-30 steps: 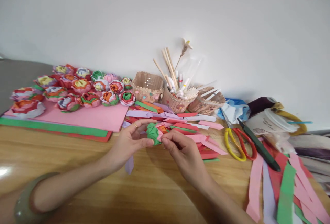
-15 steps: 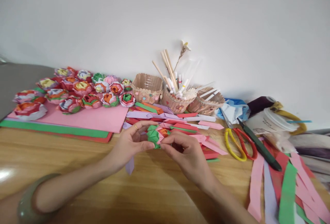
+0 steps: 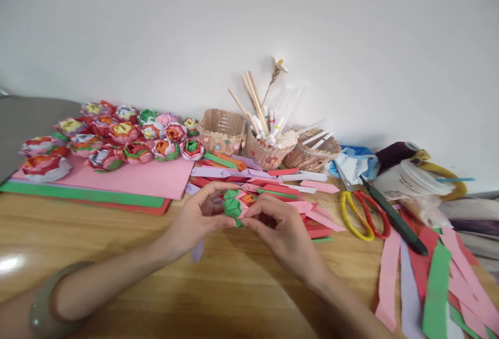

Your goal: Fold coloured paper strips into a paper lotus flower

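Note:
Between my two hands, above the table, is a small folded paper flower (image 3: 233,207) with green outer petals, pink inside them and orange at the centre. My left hand (image 3: 200,213) pinches its left side between thumb and fingers. On its right side, my right hand (image 3: 278,224) presses thumb and forefinger against the lower edge. The fingers partly cover the flower. Behind my hands lies a heap of folded paper strips (image 3: 290,172) in pink, red, purple, white and green. A lilac strip (image 3: 197,250) shows below my left hand.
Finished paper flowers (image 3: 136,153) stand on pink paper sheets (image 3: 163,179) at the left. Along the wall are decorated baskets (image 3: 222,131), one holding sticks and markers. To the right lie scissors (image 3: 355,217), a dark green pen-shaped tool (image 3: 395,219), a lidded tub (image 3: 413,180) and loose paper strips (image 3: 436,282).
Both hands keep their hold on the paper flower, which has tilted or turned very slightly. The view has shifted a little; nothing else has visibly moved.

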{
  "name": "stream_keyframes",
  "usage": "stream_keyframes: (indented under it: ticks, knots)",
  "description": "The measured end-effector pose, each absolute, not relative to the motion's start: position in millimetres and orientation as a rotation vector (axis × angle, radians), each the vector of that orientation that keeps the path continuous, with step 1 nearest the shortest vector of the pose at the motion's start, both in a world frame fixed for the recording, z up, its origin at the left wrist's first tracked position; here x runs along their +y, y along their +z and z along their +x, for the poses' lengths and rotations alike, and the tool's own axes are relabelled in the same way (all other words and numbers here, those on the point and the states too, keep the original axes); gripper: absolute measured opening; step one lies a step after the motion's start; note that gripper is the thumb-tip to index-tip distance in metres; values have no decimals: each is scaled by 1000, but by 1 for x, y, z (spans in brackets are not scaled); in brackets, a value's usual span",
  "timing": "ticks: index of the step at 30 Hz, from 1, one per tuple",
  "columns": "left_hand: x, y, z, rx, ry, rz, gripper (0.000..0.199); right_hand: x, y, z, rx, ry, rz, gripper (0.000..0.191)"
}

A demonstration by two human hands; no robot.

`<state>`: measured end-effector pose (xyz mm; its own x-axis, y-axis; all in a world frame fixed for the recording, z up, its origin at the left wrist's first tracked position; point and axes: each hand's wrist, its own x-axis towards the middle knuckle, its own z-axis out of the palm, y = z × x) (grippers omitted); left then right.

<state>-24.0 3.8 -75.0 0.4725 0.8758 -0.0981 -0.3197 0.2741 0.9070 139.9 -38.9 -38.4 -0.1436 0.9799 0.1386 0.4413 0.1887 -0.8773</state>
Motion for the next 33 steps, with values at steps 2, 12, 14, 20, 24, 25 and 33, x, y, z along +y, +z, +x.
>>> stream_keyframes:
  ticks: [2,12,14,20,24,25,33]
  knots:
    - [3,-75,-24,677,891,970,44,-39,-40,138,-1706,874,-1381,12]
    - [2,-78,-24,736,940,823,41,-47,-48,135,-1767,265,-1291,16]
    - [2,-78,-23,709,948,808,41,-49,-50,135,-1808,93,-1274,19]
    - [1,-77,-24,687,978,791,38,-51,-54,133,-2049,-279,-1109,24]
    - [1,-78,-26,643,953,757,38,-51,-52,134,-1940,-39,-1192,27]
    - [1,-78,-26,627,948,750,39,-51,-51,134,-1938,28,-1181,27]
    - [2,-77,-28,473,845,703,42,-47,-37,141,-1556,436,-1274,18]
